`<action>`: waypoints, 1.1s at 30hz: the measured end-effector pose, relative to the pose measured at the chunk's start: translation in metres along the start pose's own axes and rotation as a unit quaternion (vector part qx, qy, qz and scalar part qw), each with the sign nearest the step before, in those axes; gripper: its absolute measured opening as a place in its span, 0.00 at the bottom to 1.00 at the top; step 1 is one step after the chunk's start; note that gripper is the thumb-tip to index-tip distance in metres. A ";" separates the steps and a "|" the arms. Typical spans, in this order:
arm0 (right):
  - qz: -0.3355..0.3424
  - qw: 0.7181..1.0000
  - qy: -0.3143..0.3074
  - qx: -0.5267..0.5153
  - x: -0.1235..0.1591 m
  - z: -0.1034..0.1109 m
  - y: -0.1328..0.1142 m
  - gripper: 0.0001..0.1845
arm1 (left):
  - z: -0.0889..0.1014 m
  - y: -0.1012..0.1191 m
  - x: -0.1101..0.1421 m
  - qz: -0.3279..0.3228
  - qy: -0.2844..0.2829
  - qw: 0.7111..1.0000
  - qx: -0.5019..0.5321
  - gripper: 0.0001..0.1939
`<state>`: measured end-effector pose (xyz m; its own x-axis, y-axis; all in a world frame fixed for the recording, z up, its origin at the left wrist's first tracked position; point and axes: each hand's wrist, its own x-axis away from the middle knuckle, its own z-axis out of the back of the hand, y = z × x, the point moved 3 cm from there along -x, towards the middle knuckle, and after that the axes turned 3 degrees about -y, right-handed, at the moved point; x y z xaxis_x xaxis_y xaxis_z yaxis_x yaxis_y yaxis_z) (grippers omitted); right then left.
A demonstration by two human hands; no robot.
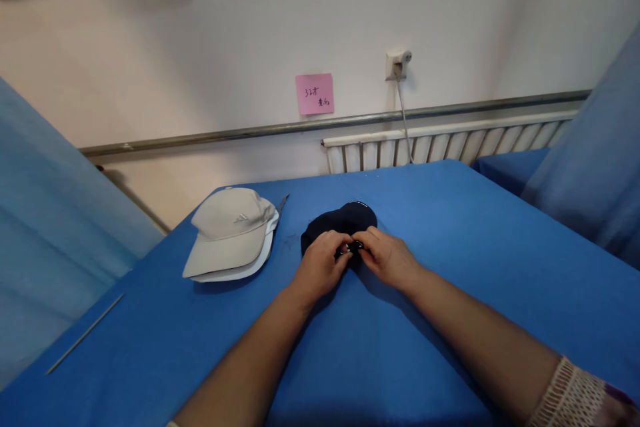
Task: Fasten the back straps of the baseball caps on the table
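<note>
A black cap (327, 220) lies on the blue-covered table (425, 207), its brim pointing away toward the back right. My left hand (326, 259) pinches the near edge of the cap, thumb and fingers closed around what looks like its back strap. From the other side, my right hand (389, 257) grips the same strap area with its fingertips close to the left ones. Between them a small shiny spot, perhaps a buckle, shows; the fingers hide most of it.
Left of the black cap, a beige cap (235, 220) sits stacked on a white cap (250, 270). A thin stick (85, 333) lies near the table's left edge. Blue curtains (55, 227) hang on both sides. Behind stand a wall pipe (225, 135) and a radiator (450, 140).
</note>
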<state>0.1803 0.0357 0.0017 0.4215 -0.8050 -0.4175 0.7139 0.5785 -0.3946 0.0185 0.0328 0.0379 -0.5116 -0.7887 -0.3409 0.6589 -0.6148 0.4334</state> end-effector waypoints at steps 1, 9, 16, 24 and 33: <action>0.008 1.000 -0.009 -0.006 0.000 -0.001 0.000 0.13 | 0.000 0.000 0.000 0.002 0.000 1.000 0.005 0.10; -0.001 0.996 -0.038 -0.079 0.001 -0.004 0.004 0.15 | 0.005 0.002 -0.001 -0.012 -0.054 0.998 0.020 0.09; -0.015 0.998 -0.038 -0.057 0.002 -0.001 0.006 0.11 | 0.016 0.007 0.001 -0.006 -0.108 0.993 0.054 0.12; -0.015 0.985 -0.115 -0.131 0.006 -0.001 0.003 0.07 | 0.034 -0.028 -0.003 0.079 -0.002 0.997 -0.018 0.06; 0.035 0.985 -0.152 -0.078 0.004 -0.013 0.003 0.15 | 0.008 -0.024 -0.003 0.056 -0.041 0.990 -0.124 0.12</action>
<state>0.1771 0.0363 -0.0115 0.6309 -0.7513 -0.1939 0.5930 0.6280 -0.5039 -0.0002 0.0499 0.0356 -0.4651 -0.8552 -0.2287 0.8234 -0.5128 0.2430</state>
